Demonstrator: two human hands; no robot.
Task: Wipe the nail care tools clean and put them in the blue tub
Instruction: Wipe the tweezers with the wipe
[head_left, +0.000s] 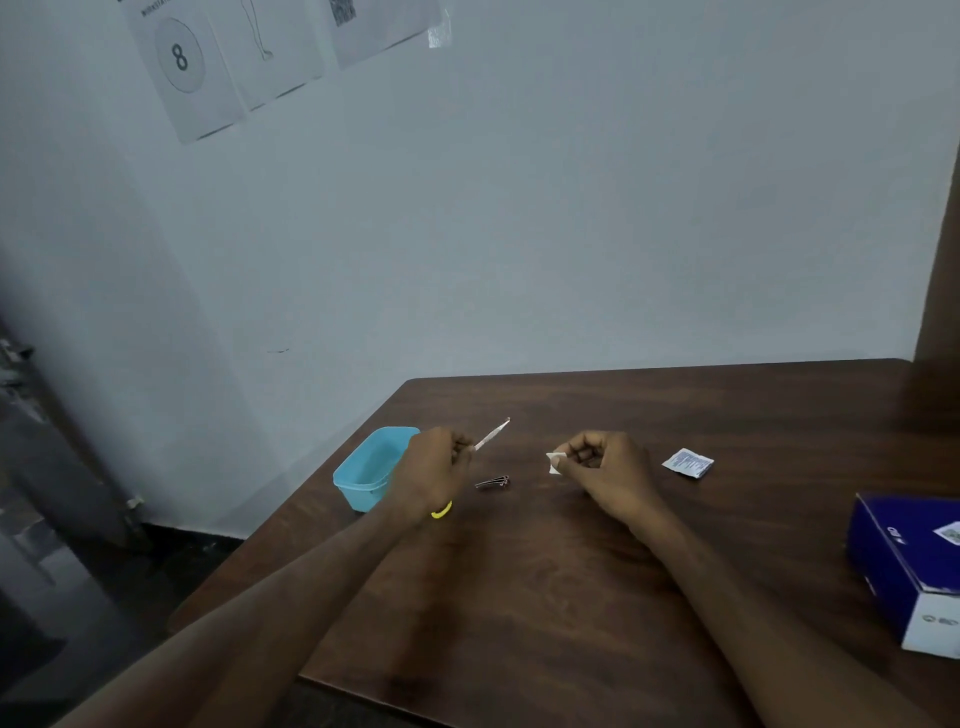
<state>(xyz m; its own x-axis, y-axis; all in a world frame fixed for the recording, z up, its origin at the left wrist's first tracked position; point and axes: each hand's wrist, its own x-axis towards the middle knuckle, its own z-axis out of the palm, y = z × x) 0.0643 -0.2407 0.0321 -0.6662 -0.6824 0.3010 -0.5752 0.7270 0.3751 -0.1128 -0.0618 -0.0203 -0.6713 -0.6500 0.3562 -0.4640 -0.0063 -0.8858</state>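
So on the far left of the dark brown wooden table (571, 597) there's a light blue plastic tub (371, 467), rectangular with rounded corners, sitting near the table's left edge, and nothing shows inside it. Just right of it is the left hand (434, 475), yellow band (441, 510) on the wrist, fingers curled around one end of a thin silvery nail file (492, 434) that pokes up and to the right. Below that, a small metal nail clipper (492, 483) lies flat on the table between both hands. The right hand (605, 473) pinches a little white wipe (555, 461) at its fingertips. Further right lies a torn white sachet (688, 463), then a dark blue cardboard box (909, 561) at the right edge.
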